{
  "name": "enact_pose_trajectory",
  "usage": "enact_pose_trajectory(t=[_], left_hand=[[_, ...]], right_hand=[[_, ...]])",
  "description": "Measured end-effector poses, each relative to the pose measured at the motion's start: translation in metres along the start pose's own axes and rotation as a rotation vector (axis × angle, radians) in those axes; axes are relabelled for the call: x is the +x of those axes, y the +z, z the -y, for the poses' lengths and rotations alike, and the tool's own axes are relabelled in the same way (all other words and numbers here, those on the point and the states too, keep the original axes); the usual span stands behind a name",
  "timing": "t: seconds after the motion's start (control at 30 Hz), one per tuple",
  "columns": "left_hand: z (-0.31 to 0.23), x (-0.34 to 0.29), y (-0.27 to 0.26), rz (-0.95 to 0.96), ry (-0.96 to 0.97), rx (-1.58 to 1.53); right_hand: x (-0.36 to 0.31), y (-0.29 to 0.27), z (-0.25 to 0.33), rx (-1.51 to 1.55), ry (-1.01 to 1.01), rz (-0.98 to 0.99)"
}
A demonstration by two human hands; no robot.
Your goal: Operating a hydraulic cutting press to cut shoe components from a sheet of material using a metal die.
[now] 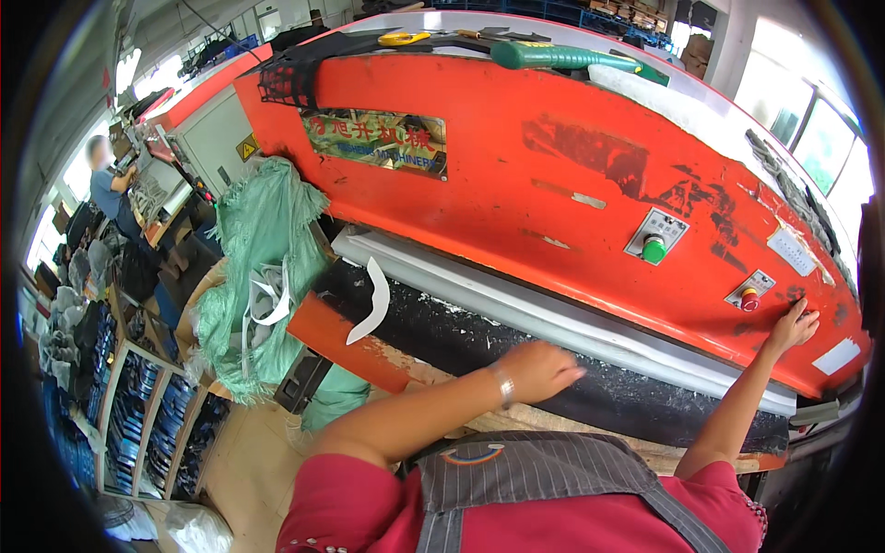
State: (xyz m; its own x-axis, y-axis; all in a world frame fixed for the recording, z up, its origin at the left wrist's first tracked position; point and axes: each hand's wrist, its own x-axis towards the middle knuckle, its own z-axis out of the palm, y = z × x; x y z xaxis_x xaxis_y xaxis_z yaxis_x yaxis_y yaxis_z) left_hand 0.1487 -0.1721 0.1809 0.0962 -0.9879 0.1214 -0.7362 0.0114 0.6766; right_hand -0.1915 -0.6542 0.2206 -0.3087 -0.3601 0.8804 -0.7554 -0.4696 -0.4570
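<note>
My left hand (542,370), a bracelet at its wrist, hovers over the front of a black work surface (442,318) flecked with white. Its fingers are curled; whatever they may hold is hidden. At the far right, my right hand (795,329) is against the red front panel (479,101) of a large machine. Its fingers are partly spread and hold nothing visible. Just left of that hand sits a red button (749,299); a green button (654,250) is farther left. A curved white strip (372,302) lies across the left part of the black surface, away from both hands.
A pale bar (553,323) runs under the machine's red front. On top rest a green-handled tool (562,57) and yellow-handled scissors (404,39). Green sacking (263,240) with white scraps stands left. A shelf of dark pieces (152,424) and another person (120,198) are farther left.
</note>
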Motion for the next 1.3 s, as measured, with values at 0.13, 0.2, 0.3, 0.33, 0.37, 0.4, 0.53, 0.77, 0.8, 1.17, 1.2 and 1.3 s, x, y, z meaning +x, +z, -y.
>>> enact_pose_trajectory(t=[0.13,0.2,0.3,0.33,0.37,0.4,0.53,0.77,0.8,1.17,1.2,1.3], left_hand=[[0.028,-0.081,0.021,0.026,-0.231,-0.009],[0.03,-0.112,0.027,-0.062,-0.274,0.051],[0.027,-0.128,0.032,-0.155,-0.315,0.179],[0.024,-0.131,0.033,-0.158,-0.315,0.25],[0.021,-0.132,0.034,-0.164,-0.321,0.248],[0.017,-0.131,0.036,-0.189,-0.33,0.273],[0.018,-0.13,0.043,-0.276,-0.324,0.308],[0.028,-0.131,0.056,-0.361,-0.297,0.335],[0.028,-0.133,0.057,-0.357,-0.29,0.326],[0.052,-0.207,0.034,0.191,-0.059,-0.06],[0.052,-0.224,0.021,0.094,-0.041,-0.31],[0.083,-0.27,-0.036,-0.254,-0.102,-0.208]], right_hand=[[-0.003,-0.008,0.003,-0.009,-0.007,-0.016],[0.001,-0.008,0.002,-0.01,-0.043,-0.02],[0.001,-0.008,-0.001,-0.012,-0.074,-0.029],[-0.001,-0.007,-0.001,-0.014,-0.066,-0.033],[-0.002,-0.007,0.0,-0.007,-0.07,-0.03],[-0.002,-0.007,-0.001,-0.018,-0.072,-0.024],[-0.002,-0.006,0.0,-0.068,-0.08,-0.003],[-0.026,-0.065,0.14,0.244,-0.095,-0.022],[-0.035,-0.066,0.151,0.279,0.05,0.142],[-0.331,-0.143,0.523,0.833,0.109,1.86],[-0.353,-0.14,0.55,0.754,0.132,1.884],[-0.405,-0.12,0.618,0.526,0.165,1.912]])
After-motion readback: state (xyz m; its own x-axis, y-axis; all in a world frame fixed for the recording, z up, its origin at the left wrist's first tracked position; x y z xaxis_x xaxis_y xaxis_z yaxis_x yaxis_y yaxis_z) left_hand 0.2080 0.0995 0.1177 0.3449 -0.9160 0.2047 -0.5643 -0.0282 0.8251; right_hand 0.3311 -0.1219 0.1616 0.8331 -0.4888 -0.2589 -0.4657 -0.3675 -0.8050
